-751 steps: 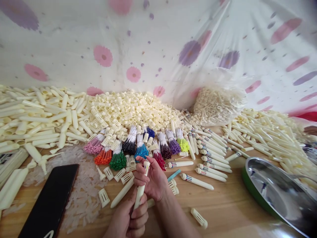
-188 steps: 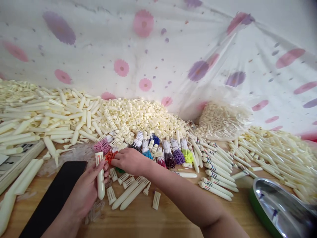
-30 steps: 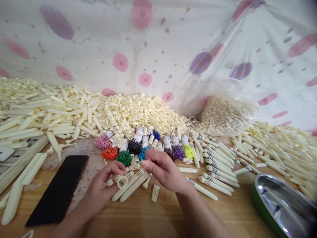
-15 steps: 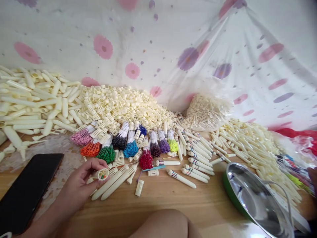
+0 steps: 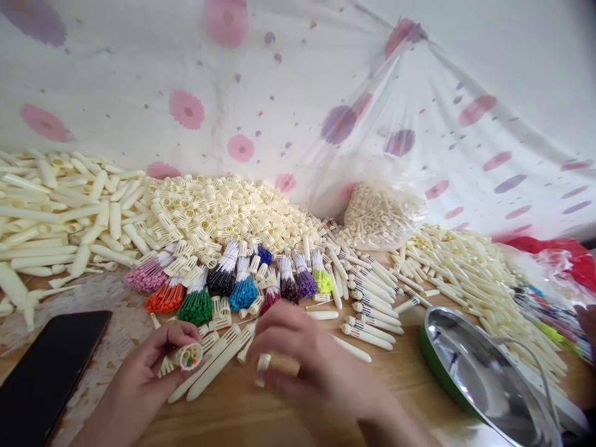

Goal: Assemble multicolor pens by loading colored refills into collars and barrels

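Note:
My left hand point(image 5: 144, 372) is closed on a cream pen barrel point(image 5: 187, 357), its open end facing me with coloured refill tips inside. My right hand point(image 5: 307, 366) is smeared by motion over the wooden table point(image 5: 242, 422); its fingertips are at a small slotted cream cap point(image 5: 264, 362), and I cannot tell whether they grip it. Two more long barrels point(image 5: 218, 363) lie between the hands. Just beyond are bundles of coloured refills point(image 5: 242, 288): pink, orange, green, black, blue, red, purple and yellow.
A heap of slotted caps point(image 5: 223, 211) and a pile of barrels point(image 5: 56, 217) lie at the back left. Assembled pens point(image 5: 372, 310) lie right of the bundles. A bag of rings point(image 5: 379, 214), a green-rimmed metal bowl point(image 5: 484, 372) and a black phone point(image 5: 41, 372) are around.
My right hand, out of view half a second ago, has come back to the slotted cap on the table. The left hand still holds the barrel. The view has tilted slightly.

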`<action>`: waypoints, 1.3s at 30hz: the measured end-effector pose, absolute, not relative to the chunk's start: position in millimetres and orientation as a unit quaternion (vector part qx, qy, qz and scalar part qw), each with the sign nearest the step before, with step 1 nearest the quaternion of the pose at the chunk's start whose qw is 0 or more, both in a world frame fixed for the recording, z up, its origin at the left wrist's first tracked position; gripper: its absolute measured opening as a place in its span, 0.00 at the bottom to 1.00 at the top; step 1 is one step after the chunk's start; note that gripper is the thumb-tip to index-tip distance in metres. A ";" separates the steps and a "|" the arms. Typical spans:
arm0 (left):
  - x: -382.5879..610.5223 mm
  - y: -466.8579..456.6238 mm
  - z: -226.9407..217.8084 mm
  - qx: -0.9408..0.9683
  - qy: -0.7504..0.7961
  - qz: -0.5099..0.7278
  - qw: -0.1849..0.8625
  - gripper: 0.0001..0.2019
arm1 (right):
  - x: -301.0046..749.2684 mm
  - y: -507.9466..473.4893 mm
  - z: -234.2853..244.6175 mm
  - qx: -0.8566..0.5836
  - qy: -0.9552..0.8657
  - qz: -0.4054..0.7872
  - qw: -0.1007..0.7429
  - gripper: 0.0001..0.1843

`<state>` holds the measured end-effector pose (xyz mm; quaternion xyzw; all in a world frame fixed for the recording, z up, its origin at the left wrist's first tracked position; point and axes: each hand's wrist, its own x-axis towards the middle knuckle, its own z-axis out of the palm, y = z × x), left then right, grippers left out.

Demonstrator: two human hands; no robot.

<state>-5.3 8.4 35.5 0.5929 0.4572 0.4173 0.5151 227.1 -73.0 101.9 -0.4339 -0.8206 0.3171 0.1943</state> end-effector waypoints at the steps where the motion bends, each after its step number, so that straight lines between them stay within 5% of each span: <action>1: -6.0 7.7 34.5 0.598 0.454 0.411 0.517 0.10 | 244.4 -57.0 107.2 -0.513 -0.815 0.223 0.153 0.07; 7: -2.4 4.4 30.7 0.601 0.446 0.385 0.540 0.09 | 294.0 -33.3 70.5 -0.574 -0.815 0.022 -0.075 0.08; 22: 5.5 -1.5 48.2 0.586 0.387 0.331 0.630 0.09 | 286.6 -24.3 39.4 -0.557 -0.829 -0.015 -0.049 0.04; 26: 6.3 -2.2 47.4 0.588 0.386 0.334 0.627 0.09 | 292.4 -23.0 42.6 -0.545 -0.838 0.017 -0.012 0.07; 32: 5.7 -3.3 41.8 0.590 0.402 0.339 0.612 0.11 | 291.2 -29.8 53.6 -0.521 -0.828 0.133 0.160 0.11; 39: 8.5 1.0 38.7 0.637 0.458 0.365 0.501 0.09 | 276.7 -27.4 74.2 -0.565 -0.755 0.226 0.244 0.10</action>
